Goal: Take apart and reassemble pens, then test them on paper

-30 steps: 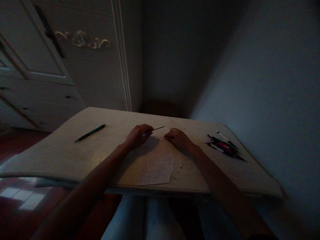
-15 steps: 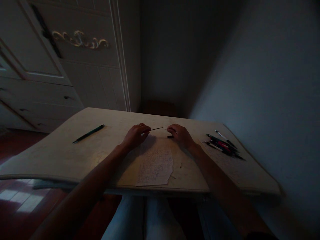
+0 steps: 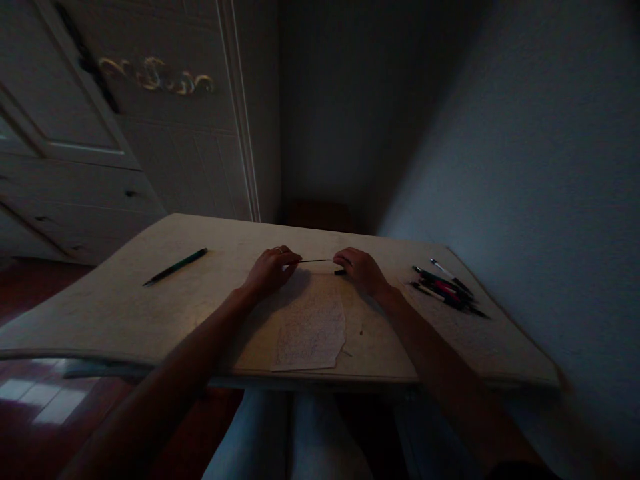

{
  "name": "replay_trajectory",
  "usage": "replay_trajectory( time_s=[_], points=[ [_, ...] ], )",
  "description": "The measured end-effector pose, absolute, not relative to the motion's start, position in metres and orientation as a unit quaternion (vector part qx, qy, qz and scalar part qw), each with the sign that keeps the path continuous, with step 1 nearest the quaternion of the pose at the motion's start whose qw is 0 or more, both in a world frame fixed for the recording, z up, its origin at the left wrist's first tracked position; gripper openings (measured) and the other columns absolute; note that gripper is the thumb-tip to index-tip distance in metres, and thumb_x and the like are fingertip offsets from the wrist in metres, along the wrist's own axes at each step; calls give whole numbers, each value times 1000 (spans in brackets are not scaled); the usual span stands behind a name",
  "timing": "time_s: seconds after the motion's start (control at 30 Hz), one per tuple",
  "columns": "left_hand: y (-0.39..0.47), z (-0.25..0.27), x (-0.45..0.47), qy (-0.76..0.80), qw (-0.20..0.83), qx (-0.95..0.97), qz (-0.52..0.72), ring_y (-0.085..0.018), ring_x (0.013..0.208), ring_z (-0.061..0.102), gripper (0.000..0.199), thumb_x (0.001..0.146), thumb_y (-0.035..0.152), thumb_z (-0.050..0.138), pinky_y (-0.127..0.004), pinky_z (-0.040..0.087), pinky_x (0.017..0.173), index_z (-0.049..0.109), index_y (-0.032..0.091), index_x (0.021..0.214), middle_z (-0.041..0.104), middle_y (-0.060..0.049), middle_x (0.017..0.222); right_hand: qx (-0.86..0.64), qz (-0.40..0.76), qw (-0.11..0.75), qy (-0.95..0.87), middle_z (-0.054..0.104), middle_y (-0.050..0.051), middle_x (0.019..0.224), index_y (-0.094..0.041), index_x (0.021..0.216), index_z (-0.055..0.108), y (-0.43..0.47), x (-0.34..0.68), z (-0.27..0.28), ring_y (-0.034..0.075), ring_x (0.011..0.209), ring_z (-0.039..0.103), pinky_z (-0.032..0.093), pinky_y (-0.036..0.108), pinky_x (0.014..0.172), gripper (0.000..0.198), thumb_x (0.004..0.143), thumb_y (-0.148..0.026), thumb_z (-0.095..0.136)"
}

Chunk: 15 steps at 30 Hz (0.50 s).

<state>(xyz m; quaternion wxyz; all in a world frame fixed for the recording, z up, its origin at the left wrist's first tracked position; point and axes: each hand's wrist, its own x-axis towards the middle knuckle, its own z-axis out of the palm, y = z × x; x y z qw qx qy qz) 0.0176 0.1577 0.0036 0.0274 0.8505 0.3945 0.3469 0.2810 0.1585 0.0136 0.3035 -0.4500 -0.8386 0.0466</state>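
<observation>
My left hand point(image 3: 273, 270) is closed on a thin dark pen refill point(image 3: 313, 261), which points right, its tip close to the fingers of the other hand. My right hand point(image 3: 360, 267) is closed too, with a small pale piece point(image 3: 330, 260) at its fingertips, too small to make out. A short black piece point(image 3: 340, 272) shows just below those fingers; whether it is held or lies on the table I cannot tell. Beneath both hands lies a torn sheet of handwritten paper point(image 3: 311, 330).
A dark green pen point(image 3: 175, 267) lies at the left of the pale table point(image 3: 225, 240). Several pens point(image 3: 445, 290) are piled at the right, partly on another written sheet point(image 3: 457, 333). A small bit point(image 3: 361, 329) lies right of the torn paper. Cabinet and wall stand behind.
The refill has swung from slanting upward to nearly level, its tip now lined up with the pale piece at my right fingertips. Both hands have stayed almost in place.
</observation>
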Motion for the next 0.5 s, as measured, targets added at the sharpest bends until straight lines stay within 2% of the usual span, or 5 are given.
replay_trajectory(
  time_s=[0.5],
  points=[
    [154, 5, 19, 383, 40, 864, 324, -18, 79, 65, 22, 89, 15, 56, -31, 51, 76, 74, 20, 102, 71, -7, 92, -431, 55, 293, -852, 70, 8, 91, -18, 91, 70, 156, 278, 15, 20, 85, 64, 47, 31, 79, 16, 95, -22, 55]
  ],
)
